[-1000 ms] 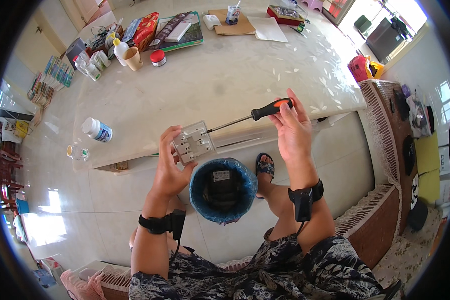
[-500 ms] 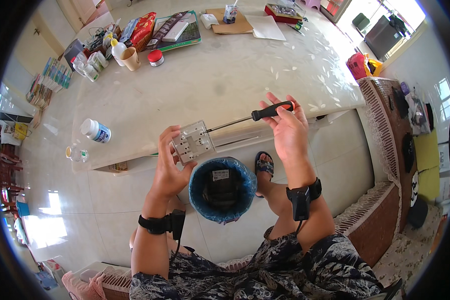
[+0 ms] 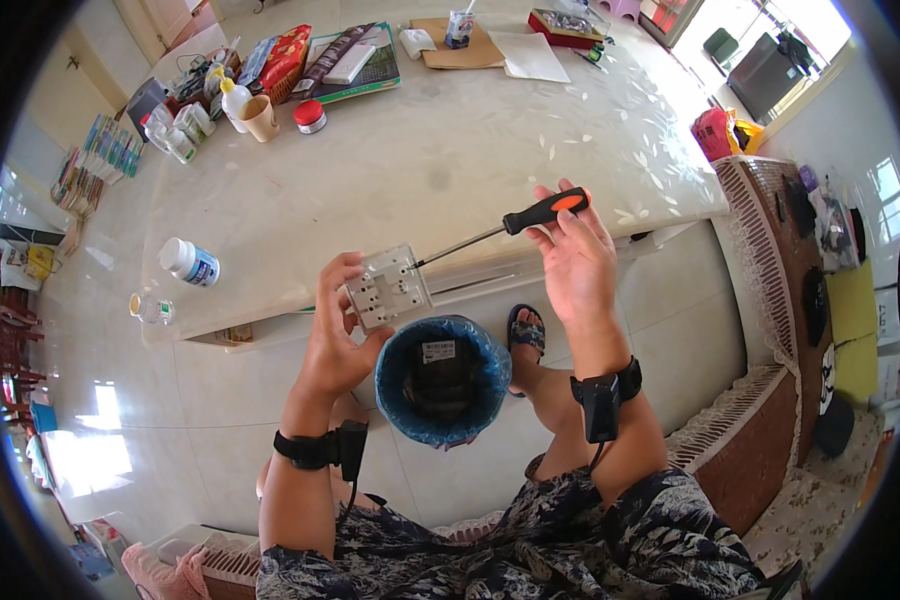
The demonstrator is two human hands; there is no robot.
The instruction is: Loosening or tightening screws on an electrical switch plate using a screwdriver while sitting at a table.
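My left hand (image 3: 338, 330) grips a white square plastic plate (image 3: 388, 287) with holes and raised fittings, like the back of a wall switch or socket, held at the table's near edge. My right hand (image 3: 580, 255) holds a screwdriver by its black and orange handle (image 3: 545, 210), thumb on the handle and fingers partly spread behind it. The long metal shaft slants down to the left, its tip at the plate's upper right. Just below the plate stands a bin (image 3: 445, 420) with a blue liner, holding something dark (image 3: 440, 382) with a white label.
The pale table (image 3: 430, 190) bears a white jar (image 3: 190, 262), a small bottle (image 3: 153, 309), a red-lidded pot (image 3: 309, 118), a paper cup (image 3: 261, 120), books, papers and several packages. A brown bench (image 3: 770, 260) runs along the right. My sandalled foot (image 3: 526, 335) is beside the bin.
My right fingers shifted on the screwdriver handle, spreading and then curling somewhat, and the handle turned and tilted slightly. The plate and my left hand stayed nearly still.
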